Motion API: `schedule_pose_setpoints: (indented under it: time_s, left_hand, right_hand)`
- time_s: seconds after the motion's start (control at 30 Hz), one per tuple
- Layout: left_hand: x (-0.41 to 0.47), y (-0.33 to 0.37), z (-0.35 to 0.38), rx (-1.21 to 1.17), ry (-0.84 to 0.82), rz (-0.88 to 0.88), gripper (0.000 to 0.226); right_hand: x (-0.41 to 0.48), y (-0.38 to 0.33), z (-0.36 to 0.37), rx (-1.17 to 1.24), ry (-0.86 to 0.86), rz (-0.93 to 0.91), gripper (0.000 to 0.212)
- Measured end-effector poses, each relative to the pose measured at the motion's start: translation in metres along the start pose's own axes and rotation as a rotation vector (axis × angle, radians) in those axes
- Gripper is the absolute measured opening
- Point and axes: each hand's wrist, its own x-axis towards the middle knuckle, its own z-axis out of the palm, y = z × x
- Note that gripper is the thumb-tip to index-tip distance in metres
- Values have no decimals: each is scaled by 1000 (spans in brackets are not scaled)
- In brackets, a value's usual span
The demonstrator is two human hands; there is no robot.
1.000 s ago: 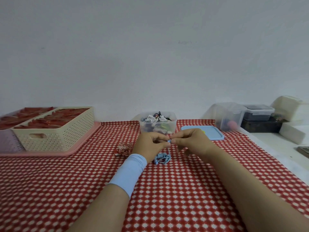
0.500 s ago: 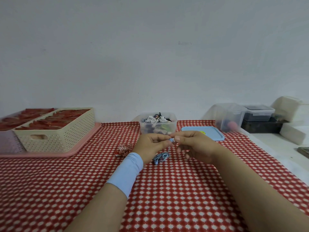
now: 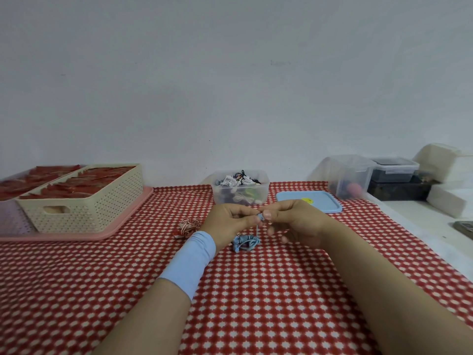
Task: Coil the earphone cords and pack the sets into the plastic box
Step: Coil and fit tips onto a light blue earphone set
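A blue earphone set (image 3: pixel 245 242) hangs as a coiled bundle just above the checked cloth, on a short cord that runs up to my fingers. My left hand (image 3: pixel 230 224) and my right hand (image 3: pixel 294 222) meet above it, both pinching the blue end of the cord between thumb and fingers. Behind them stands the clear plastic box (image 3: pixel 258 198), open and holding several coiled sets. Its blue lid (image 3: pixel 322 201) lies flat to the right. A coiled red-and-white earphone set (image 3: pixel 188 226) lies on the cloth to the left of my left hand.
A cream perforated basket (image 3: pixel 84 208) with red items sits on a pink tray (image 3: pixel 122 221) at the left. Clear and dark containers (image 3: pixel 350 175) and white blocks (image 3: pixel 448 203) stand at the right, beyond the cloth's edge. The red checked cloth (image 3: pixel 256 290) covers the table.
Both hands have risen a little and lifted the blue bundle slightly; the cord end stays pinched between them. The red-and-white set has not moved.
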Motion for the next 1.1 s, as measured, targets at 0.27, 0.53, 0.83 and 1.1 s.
schedule_pose_setpoints:
  time_s: [0.27,0.53,0.83,1.1]
  left_hand:
    - [4,5,-12,406,-77,59,13]
    - [-6,29,-23,770,-327,-61,19]
    - [-5,26,-16,775,-298,-6,6]
    - [-5,15,1,433,-102,-24,14]
  right_hand:
    - [-2,-2,-8,-342,166,-61,9]
    - [9,6,-20,-758,259,-114,11]
    - [-4,-1,-61,-817,406,-106,18]
    - [-8,-4,-61,-908,167,115,6]
